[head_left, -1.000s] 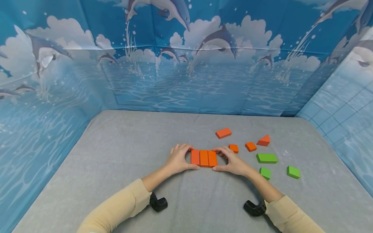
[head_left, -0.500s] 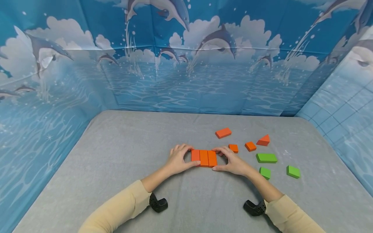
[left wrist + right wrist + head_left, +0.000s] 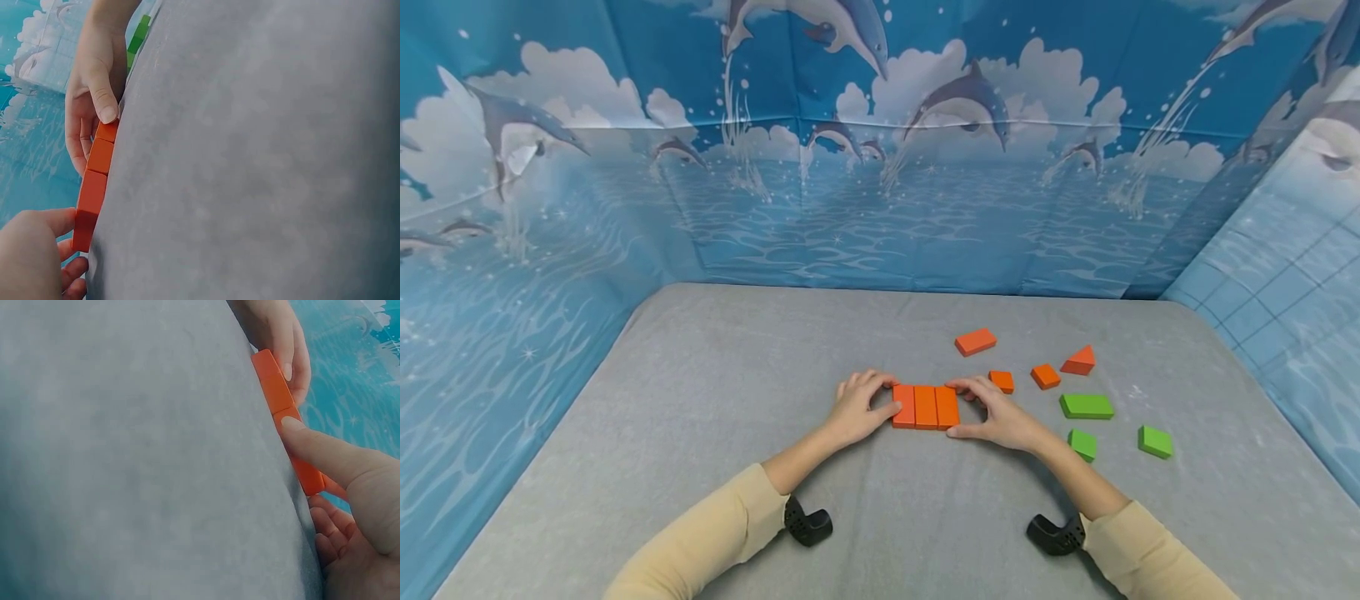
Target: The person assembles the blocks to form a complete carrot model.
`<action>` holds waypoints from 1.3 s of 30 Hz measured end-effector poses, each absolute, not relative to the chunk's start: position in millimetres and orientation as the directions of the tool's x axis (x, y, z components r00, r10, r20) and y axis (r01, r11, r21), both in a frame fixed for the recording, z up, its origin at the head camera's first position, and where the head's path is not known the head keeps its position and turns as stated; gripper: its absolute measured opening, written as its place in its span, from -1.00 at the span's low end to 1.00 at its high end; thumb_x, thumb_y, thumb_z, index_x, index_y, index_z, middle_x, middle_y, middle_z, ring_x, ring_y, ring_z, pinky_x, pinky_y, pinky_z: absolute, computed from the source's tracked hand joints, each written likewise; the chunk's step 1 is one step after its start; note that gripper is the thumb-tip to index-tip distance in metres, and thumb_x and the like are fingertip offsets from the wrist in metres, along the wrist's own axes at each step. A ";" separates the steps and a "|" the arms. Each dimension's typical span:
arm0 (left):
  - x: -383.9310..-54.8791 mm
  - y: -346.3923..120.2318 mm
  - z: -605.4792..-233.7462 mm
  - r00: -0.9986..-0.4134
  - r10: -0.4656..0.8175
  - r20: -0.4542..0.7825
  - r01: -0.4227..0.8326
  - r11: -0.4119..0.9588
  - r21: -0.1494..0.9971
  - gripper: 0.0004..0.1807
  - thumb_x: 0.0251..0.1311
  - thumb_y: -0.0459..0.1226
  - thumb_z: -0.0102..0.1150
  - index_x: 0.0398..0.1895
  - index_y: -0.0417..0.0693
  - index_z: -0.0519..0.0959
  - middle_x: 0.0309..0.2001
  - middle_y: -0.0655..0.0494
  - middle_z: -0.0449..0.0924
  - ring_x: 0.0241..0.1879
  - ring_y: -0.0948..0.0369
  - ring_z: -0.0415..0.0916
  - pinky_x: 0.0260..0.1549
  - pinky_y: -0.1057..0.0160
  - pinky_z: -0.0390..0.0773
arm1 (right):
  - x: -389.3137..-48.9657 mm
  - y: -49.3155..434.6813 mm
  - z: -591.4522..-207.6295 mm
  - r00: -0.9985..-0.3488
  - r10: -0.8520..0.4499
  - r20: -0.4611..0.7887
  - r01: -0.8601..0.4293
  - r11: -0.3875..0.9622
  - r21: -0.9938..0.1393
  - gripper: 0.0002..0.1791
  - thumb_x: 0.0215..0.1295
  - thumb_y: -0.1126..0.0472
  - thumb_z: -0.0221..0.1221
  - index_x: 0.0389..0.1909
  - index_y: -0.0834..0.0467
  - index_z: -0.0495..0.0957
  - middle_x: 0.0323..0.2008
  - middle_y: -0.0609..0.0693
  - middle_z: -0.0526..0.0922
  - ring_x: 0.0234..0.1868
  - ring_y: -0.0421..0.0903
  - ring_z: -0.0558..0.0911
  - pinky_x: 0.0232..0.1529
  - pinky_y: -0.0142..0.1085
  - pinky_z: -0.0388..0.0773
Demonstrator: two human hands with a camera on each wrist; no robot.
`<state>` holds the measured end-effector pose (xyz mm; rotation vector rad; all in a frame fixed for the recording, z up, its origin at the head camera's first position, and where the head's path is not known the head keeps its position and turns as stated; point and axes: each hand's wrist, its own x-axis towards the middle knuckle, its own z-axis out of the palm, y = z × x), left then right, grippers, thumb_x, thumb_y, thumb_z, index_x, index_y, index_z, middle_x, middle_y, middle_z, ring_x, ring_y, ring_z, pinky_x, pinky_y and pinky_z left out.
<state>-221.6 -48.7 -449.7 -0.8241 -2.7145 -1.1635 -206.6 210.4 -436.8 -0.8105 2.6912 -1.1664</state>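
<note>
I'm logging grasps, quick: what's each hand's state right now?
Left hand: holding the row's leftmost red-orange block.
Right hand: pinching the row's rightmost orange block.

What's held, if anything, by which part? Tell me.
The right hand pinches the row's right block by its near and far ends. The left hand touches the row's left block; whether it grips is unclear.

Even light is bathing the grey tabletop [image 3: 775, 350], faint shadows pooling beside the forearms [image 3: 1078, 481]. Wrist views are running dimmer and blurrier.
</note>
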 end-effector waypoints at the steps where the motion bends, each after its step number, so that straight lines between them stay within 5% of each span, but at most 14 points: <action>1: -221.7 -48.7 -449.9 -0.855 0.444 0.269 0.500 0.566 0.655 -0.61 0.16 -0.12 0.14 0.02 -0.08 0.49 -0.02 0.00 0.46 -0.01 0.03 0.28 -0.03 -0.01 0.11 | -206.8 210.8 -436.8 -0.852 -0.510 0.120 -0.436 0.563 -0.702 -0.30 0.03 0.13 0.33 0.20 0.23 0.30 0.06 0.12 0.36 0.00 0.01 0.37 0.01 -0.11 0.31; 15: -221.9 -49.8 -451.5 -0.859 0.438 0.266 0.489 0.544 0.683 -0.61 0.14 -0.12 0.17 0.01 -0.08 0.50 -0.09 0.04 0.47 -0.05 0.07 0.29 0.00 0.01 0.10 | -215.2 228.6 -420.0 -0.879 -0.458 0.129 -0.384 0.522 -0.761 -0.29 0.07 0.13 0.30 0.24 0.22 0.28 0.00 0.18 0.43 -0.09 0.05 0.45 -0.14 -0.20 0.41; 24: -223.2 -50.7 -453.4 -0.854 0.445 0.270 0.497 0.542 0.678 -0.61 0.15 -0.12 0.15 0.02 -0.07 0.50 -0.13 0.07 0.46 -0.10 0.10 0.29 -0.05 0.05 0.12 | -228.2 274.4 -407.0 -0.921 -0.329 0.207 -0.384 0.683 -0.621 -0.56 0.16 0.32 0.21 0.09 0.28 0.44 -0.12 0.24 0.49 -0.25 0.02 0.42 -0.32 -0.24 0.40; 35: -223.0 -51.2 -452.8 -0.853 0.450 0.266 0.498 0.546 0.674 -0.61 0.16 -0.12 0.14 0.03 -0.07 0.50 -0.13 0.07 0.45 -0.11 0.11 0.28 -0.06 0.07 0.13 | -237.8 287.8 -415.6 -0.885 -0.448 0.128 -0.438 0.704 -0.560 -0.57 0.15 0.44 0.16 0.08 0.24 0.46 -0.10 0.16 0.51 -0.14 0.05 0.44 -0.13 -0.05 0.38; 39: -224.0 -51.0 -454.5 -0.853 0.445 0.272 0.499 0.544 0.674 -0.61 0.15 -0.12 0.15 0.02 -0.07 0.50 -0.14 0.06 0.45 -0.11 0.11 0.29 -0.06 0.06 0.13 | -238.5 284.0 -417.1 -0.870 -0.477 0.124 -0.463 0.704 -0.538 -0.56 0.13 0.43 0.18 0.09 0.21 0.46 -0.13 0.10 0.53 -0.19 -0.01 0.45 -0.17 -0.14 0.41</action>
